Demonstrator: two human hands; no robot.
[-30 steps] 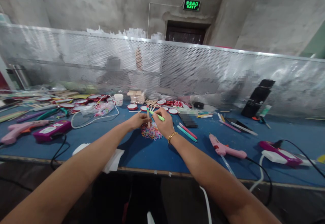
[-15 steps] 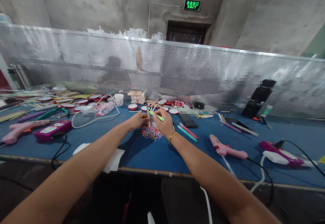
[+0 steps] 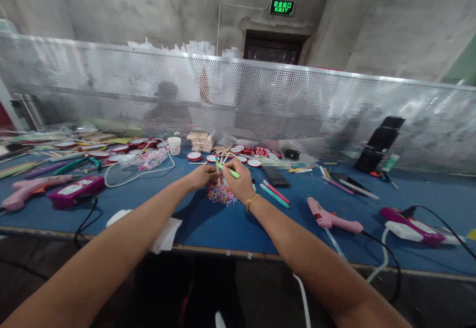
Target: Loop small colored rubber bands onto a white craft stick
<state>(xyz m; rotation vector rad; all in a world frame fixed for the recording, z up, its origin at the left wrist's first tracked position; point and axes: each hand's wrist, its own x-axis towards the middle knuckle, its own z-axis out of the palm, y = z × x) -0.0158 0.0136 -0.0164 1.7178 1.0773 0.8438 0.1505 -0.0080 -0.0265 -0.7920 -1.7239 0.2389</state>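
Observation:
Both my hands meet over a small heap of coloured rubber bands [image 3: 222,196] on the blue table [image 3: 208,224]. My left hand [image 3: 202,175] is closed on a wooden stick [image 3: 216,165] held upright, with a red tip. My right hand [image 3: 240,182], with a gold bracelet on its wrist, is closed on a light green marker [image 3: 229,170] whose tip points left toward the stick. The two hands almost touch.
A pink glue gun [image 3: 329,216] and a purple one [image 3: 411,224] lie at the right with cables. Another pink glue gun [image 3: 26,191] and a magenta device [image 3: 74,190] lie left. Pens [image 3: 274,192], red-rimmed lids [image 3: 193,156], a white cup [image 3: 173,145] and a perforated metal screen [image 3: 260,104] stand behind.
Almost nothing differs. My right hand has shifted slightly left and up with the green marker, nearer the stick.

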